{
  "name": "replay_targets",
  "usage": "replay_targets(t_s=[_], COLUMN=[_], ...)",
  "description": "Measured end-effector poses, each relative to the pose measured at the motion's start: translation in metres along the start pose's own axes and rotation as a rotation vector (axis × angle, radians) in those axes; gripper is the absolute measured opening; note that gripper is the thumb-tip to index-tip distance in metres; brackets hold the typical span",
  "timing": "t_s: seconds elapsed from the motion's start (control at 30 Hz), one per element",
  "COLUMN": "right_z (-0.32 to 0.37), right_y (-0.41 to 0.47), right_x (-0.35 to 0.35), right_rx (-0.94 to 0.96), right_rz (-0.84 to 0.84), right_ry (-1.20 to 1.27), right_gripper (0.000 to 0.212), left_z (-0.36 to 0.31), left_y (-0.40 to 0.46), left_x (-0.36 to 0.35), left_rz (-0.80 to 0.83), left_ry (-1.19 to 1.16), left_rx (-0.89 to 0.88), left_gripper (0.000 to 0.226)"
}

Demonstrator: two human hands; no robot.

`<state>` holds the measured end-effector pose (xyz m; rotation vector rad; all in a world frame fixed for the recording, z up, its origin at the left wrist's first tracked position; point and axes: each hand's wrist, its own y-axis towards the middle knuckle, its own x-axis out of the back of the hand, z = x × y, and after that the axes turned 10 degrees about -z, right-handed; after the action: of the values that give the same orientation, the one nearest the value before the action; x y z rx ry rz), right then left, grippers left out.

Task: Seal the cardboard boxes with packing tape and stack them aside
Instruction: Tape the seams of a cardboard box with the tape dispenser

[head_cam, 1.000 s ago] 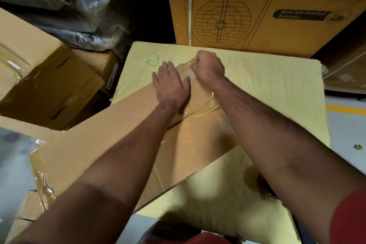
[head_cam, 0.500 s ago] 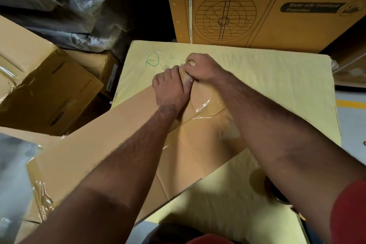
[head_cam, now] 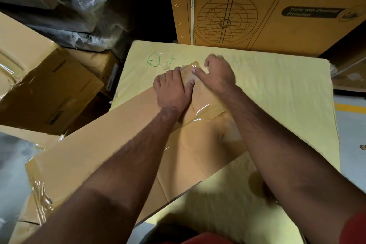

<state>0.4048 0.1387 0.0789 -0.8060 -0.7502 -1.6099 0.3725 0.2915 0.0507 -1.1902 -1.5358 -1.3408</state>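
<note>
The box (head_cam: 111,150) is a flat tan cardboard carton lying slantwise on a pale yellow sheet (head_cam: 277,93), its far corner under both hands. Clear tape (head_cam: 200,109) runs glossy and wrinkled across that end, and more is bunched up at the near-left corner. Left hand (head_cam: 171,90) lies flat, fingers straight, pressing the cardboard down. Right hand (head_cam: 216,74) has thumb and forefinger out on the tape end, other fingers loosely curled, holding nothing as far as one can tell. Probably light and stiff but bendy in the middle, so grabbing both long edges looks safest. That tape is likely slick and clingy.
</note>
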Motion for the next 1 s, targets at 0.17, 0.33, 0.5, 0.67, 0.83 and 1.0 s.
replay_targets(t_s=[0.17,0.33,0.5,0.67,0.83,1.0], right_z=[0.039,0.045,0.003,-0.023,-0.049,-0.084], right_y=[0.027,0.042,0.01,-0.022,-0.062,-0.115], right_x=[-0.003,-0.016,-0.014,-0.01,0.005,0.027], right_rx=[0.316,0.074,-0.061,-0.016,0.006,-0.015], right_rz=[0.198,0.327,0.275,0.229,0.237,0.26], right_ry=[0.004,-0.036,0.31,0.297,0.261,0.259], right_gripper=[0.033,0.049,0.035,0.041,0.047,0.048], left_z=[0.001,0.001,-0.001,-0.002,-0.006,-0.017], left_y=[-0.006,-0.003,-0.001,-0.002,-0.005,-0.011], left_x=[0.001,0.002,0.002,0.005,0.01,0.016], left_rz=[-0.041,0.004,0.018,0.043,0.074,0.112], left_ry=[0.004,-0.007,-0.003,-0.008,0.022,0.038], left_rx=[0.001,0.004,0.009,0.015,0.029,0.096], left_gripper=[0.071,0.071,0.069,0.068,0.064,0.071])
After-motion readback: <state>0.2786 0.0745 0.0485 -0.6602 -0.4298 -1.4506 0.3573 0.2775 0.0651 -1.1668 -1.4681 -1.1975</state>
